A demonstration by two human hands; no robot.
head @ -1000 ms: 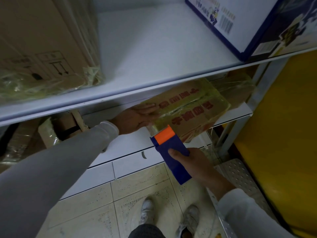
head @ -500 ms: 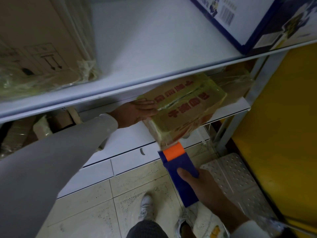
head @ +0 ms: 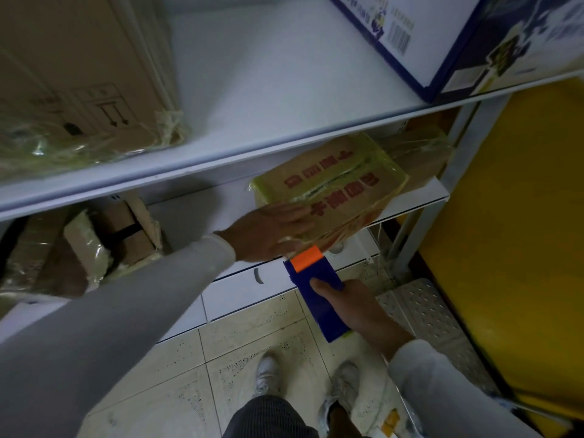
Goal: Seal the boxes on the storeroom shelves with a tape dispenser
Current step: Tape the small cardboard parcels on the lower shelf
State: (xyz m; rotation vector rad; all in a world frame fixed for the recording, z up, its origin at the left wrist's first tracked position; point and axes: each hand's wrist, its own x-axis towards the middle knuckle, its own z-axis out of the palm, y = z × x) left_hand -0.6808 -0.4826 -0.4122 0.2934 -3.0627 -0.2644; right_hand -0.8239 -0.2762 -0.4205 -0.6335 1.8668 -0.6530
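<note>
The cardboard box (head: 328, 188) with red lettering sits on the lower shelf (head: 414, 200), turned at an angle so that its near corner juts out past the shelf's front edge, and yellowish tape runs along its top seam and wraps its edges. The left hand (head: 268, 232) lies flat with fingers straight on the near left part of the box top, reaching in under the front lip of the upper shelf (head: 252, 90). The right hand (head: 354, 308) grips the blue tape dispenser (head: 316, 289), thumb across its top face, with the orange end pointed up at the box's overhanging corner, touching it or just short of it; I cannot tell which. The dispenser hangs out in front of the shelf over the tiled floor (head: 246, 336), above the person's pale shoes (head: 265, 371). To the right, the grey shelf post (head: 442, 191) stands close beside the box, and a yellow wall (head: 518, 232) closes that side. To the left of the box the lower shelf lies bare up to a huddle of taped brown packages (head: 104, 238). On the upper shelf, a large brown carton (head: 69, 83) stands at the left and a blue-and-white box (head: 442, 39) at the right, with open white board between them.
</note>
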